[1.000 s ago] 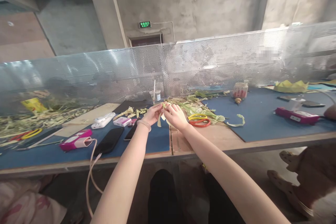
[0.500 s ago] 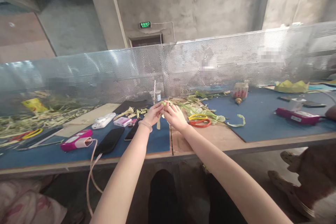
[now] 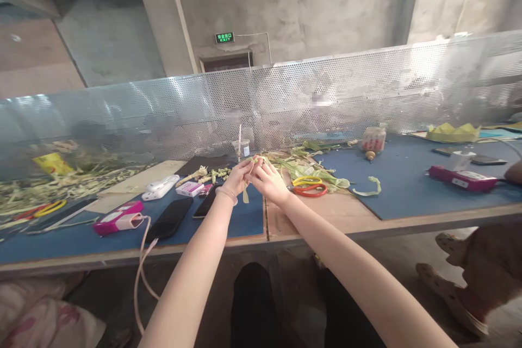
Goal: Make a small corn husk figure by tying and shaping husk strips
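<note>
My left hand (image 3: 236,178) and my right hand (image 3: 271,181) meet above the table, fingertips together. Both are closed on a pale green husk strip (image 3: 245,194), whose loose end hangs below the left fingers. The part between the fingertips is small and mostly covered. Just right of my right hand lie scissors with yellow handles (image 3: 306,181) and others with orange-red handles (image 3: 310,190). Behind them spreads a pile of green husk strips (image 3: 322,169). Knotted, pale yellow-green pieces (image 3: 199,173) rest to the left of my hands.
Phones, including a black phone (image 3: 170,218), a magenta device (image 3: 119,218) with a cable, and a white case (image 3: 160,187) lie left. A clear cup (image 3: 243,149) with a straw stands behind my hands. A jar (image 3: 373,140) stands right. A perforated metal screen (image 3: 285,103) borders the back.
My right fingers have shifted slightly left and down against the left fingertips. The strip's hanging end has swung a little. The things on the table stay put.
</note>
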A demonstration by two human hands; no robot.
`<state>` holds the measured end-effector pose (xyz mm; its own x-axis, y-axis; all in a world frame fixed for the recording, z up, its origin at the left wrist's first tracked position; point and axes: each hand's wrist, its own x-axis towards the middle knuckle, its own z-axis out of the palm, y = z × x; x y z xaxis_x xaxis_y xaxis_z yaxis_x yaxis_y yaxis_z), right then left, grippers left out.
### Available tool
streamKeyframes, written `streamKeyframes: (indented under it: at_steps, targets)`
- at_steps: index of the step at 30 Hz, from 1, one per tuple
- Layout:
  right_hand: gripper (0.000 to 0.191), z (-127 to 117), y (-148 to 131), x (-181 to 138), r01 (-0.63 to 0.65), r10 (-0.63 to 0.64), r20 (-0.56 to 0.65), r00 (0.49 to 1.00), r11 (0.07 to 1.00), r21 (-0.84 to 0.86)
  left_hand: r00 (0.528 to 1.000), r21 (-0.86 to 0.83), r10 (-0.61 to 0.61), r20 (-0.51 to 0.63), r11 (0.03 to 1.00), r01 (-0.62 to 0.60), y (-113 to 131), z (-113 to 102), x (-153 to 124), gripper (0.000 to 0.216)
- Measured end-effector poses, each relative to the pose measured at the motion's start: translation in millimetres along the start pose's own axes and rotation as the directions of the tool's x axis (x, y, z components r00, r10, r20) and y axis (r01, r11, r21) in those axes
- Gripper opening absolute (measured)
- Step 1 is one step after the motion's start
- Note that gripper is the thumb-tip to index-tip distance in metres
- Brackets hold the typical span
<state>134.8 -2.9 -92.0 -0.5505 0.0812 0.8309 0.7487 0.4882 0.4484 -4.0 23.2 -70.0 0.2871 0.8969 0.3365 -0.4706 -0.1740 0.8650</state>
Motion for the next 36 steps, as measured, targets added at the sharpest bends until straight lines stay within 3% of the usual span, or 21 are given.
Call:
streamKeyframes:
  at_steps: [6,12,15,18,22,27,36]
  targets:
    - [0.028,-6,-2,1,0.006,-0.007,0.028,1.0,1.0,0.023,0.999,-0.017,0.014,-0.053,1.0,-0.015,1,2,-1,0.021]
    - [0.029,-4,2,1,-0.014,0.009,0.07,0.997,0.998,0.063,0.999,-0.016,0.017,-0.033,1.0,-0.018,0,0,1,0.021]
    - [0.031,-1,3,0,-0.17,0.168,0.037,0.985,0.981,0.097,0.997,-0.037,0.063,-0.037,0.997,-0.065,-1,-1,2,0.018]
    - [0.031,1,5,-1,-0.388,0.39,0.013,0.921,0.912,0.135,0.997,-0.089,0.057,-0.053,0.994,-0.062,0,-2,2,0.018]
    - [0.025,0,7,-4,-0.533,0.531,0.055,0.845,0.833,0.144,0.999,-0.121,0.03,-0.016,0.992,-0.032,2,-3,1,0.019]
    - [0.026,0,3,-4,-0.512,0.492,0.144,0.858,0.838,0.188,1.0,-0.132,0.023,0.012,0.991,-0.022,2,-3,2,0.019]
    - [0.028,8,6,-5,-0.528,0.514,0.121,0.849,0.828,0.191,0.998,-0.097,0.004,-0.06,0.995,-0.01,2,-3,1,0.017]
